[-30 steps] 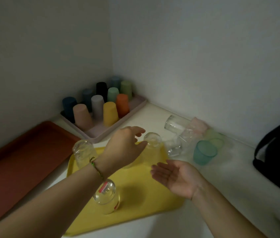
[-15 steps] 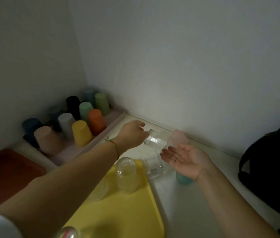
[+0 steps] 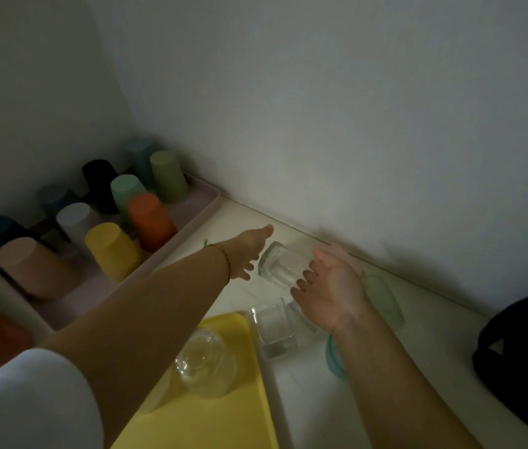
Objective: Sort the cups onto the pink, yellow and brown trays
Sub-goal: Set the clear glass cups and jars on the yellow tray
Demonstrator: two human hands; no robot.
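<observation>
The clear cup lies on its side between both hands, beyond the yellow tray. Left hand: fingers spread, just beside the cup. Right hand: palm up, fingers relaxed, grasping nothing.

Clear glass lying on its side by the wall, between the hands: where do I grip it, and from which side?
Likely best: grip the clear glass round its side wall, mid-length, coming down from above. It lies on its side, so the wall faces up, while the left hand and right hand flank its two ends.
</observation>
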